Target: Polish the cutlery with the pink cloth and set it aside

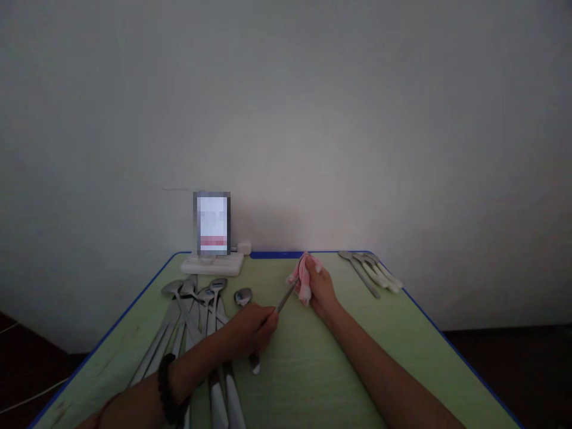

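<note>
My left hand, with a dark beaded bracelet on the wrist, is closed on the handle of a slim metal utensil. The utensil slants up to the right, and its far end is hidden in a pink and white cloth. My right hand grips that cloth around the utensil's end. Behind my left hand lies a spoon, partly covered by the hand. A pile of metal spoons and other long-handled cutlery spreads to the left, under and beside my left forearm.
At the right back corner lie a metal spoon and several pieces with white handles. A lit, blurred screen stands on a white base at the back left. The green table has a blue edge and meets a wall.
</note>
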The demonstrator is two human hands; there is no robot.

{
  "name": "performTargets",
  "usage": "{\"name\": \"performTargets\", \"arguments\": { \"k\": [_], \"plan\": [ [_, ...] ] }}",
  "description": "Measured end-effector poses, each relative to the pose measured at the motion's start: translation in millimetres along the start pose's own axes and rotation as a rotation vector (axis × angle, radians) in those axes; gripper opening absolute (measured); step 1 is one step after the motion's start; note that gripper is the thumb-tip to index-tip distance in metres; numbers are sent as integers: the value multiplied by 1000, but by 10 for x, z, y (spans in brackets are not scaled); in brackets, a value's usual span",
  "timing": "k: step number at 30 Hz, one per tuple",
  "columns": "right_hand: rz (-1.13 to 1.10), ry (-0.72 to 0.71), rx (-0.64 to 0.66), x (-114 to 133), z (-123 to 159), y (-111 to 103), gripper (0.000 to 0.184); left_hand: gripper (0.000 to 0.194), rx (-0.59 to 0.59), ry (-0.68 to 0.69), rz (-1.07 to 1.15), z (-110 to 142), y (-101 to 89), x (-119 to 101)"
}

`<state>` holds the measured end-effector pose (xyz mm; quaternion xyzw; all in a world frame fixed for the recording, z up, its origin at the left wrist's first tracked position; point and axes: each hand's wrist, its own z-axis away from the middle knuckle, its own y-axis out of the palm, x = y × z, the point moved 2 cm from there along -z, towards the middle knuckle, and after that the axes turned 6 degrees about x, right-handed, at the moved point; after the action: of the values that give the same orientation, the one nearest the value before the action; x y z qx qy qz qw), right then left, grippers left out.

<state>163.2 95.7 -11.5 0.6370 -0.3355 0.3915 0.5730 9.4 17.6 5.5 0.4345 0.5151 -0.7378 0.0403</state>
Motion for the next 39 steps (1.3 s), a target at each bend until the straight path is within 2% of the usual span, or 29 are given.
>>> {"name": "performTargets", "arguments": {
  "k": [6,13,16,19,22,25,27,30,33,36,39],
  "plan": [
    [-16,85,31,22,50,48,36,40,-27,19,-2,5,4,15],
    [-61,221,84,-95,174,241,38,38,-51,-5,-53,-16,20,23],
    [-74,218,20,-124,172,260,38,38,-53,-12,-54,-19,14,11],
    [-124,162,-73,-106,128,214,36,38,-38,-19,-60,-22,3,-7],
    [-67,49,-70,-27,70,127,37,36,-14,-21,-74,-22,-8,-27],
    [179,-136,-5,115,23,25,41,40,35,-20,-33,-5,-4,-36],
    [403,-257,-9,210,9,-34,43,45,82,-7,11,15,7,-38],
    [559,-308,-57,276,-2,-90,41,49,127,19,56,43,17,-35],
    [490,-227,9,242,-16,-98,40,50,109,44,73,52,15,-23],
    [305,-76,57,160,-20,-78,40,49,72,59,92,43,17,3],
    [86,17,-17,79,14,0,40,47,53,53,126,29,26,30]
  ]
}}
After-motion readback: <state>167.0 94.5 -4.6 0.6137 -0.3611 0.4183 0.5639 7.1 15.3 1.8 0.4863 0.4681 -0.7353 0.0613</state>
